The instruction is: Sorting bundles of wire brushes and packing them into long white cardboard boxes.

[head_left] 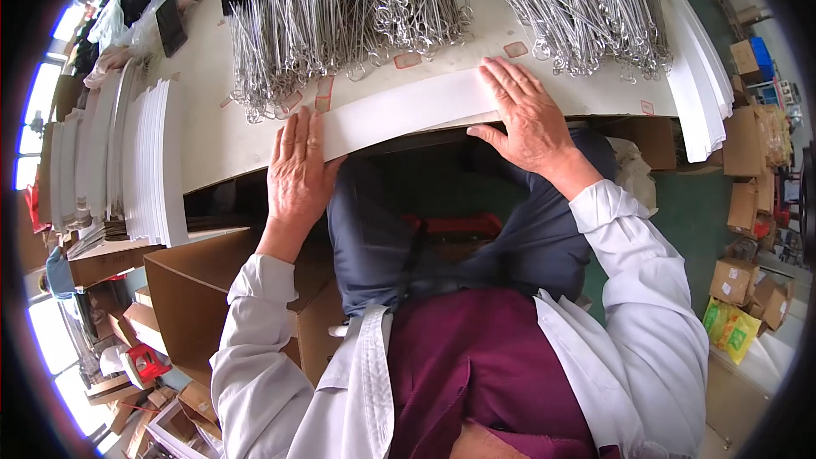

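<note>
A long white strip of paper or card (pixel 408 110) lies along the near edge of the white worktable (pixel 212 140). My left hand (pixel 297 166) rests flat at the strip's left end, its fingers stretched out side by side. At the other end, my right hand (pixel 531 123) lies with its fingers extended over the strip and its thumb apart at the near edge. Just beyond the strip are bundles of thin metal wire rods (pixel 293 25) with looped ends, and another large bundle (pixel 586 8) fans out at the right. Dark parts show at the far ends of some rods.
Stacks of white strips stand at the table's left end (pixel 153 161) and right end (pixel 697 76). An opened cardboard box (pixel 200 297) is beside my left forearm. More cartons (pixel 735 280) line the floor at right. My legs are under the table edge.
</note>
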### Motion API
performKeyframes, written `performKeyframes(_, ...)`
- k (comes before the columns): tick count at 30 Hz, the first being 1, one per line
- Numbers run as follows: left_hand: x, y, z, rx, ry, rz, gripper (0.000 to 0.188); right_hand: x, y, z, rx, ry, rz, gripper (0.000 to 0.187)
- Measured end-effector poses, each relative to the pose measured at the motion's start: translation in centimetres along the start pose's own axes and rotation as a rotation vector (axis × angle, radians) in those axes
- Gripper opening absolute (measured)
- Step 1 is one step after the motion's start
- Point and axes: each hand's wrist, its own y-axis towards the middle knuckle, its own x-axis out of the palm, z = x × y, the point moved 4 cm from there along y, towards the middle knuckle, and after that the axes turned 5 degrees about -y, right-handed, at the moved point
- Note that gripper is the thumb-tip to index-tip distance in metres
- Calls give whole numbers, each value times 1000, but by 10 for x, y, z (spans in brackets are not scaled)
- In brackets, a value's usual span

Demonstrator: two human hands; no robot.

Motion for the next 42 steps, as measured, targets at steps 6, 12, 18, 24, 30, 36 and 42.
performKeyframes(6, -7, -7, 0, -33, 14, -10, 68, 0, -5, 1, -35, 30, 89, 72)
performKeyframes(12, -55, 0, 47, 49, -110, -166, 57, -11, -13, -22, -189, 82, 197, 45)
performKeyframes(18, -40, 25, 85, -18, -590, -520, 60, -25, -7, -79, -381, 254, 198, 40)
performKeyframes(24, -36, 12, 85, -234, -609, -337, 58, -44, -32, -61, 45, 366, 364, 47)
performKeyframes(30, -28, -9, 105, -254, -652, -248, 58, -17, -53, -84, 152, 534, 361, 43)
performKeyframes(36, -12, -24, 115, -238, -629, -247, 69, 17, -65, -89, 600, 1433, -24, 32)
performKeyframes(42, -9, -12, 130, -272, -806, -310, 77, 18, -68, -96, 503, 1312, -116, 25)
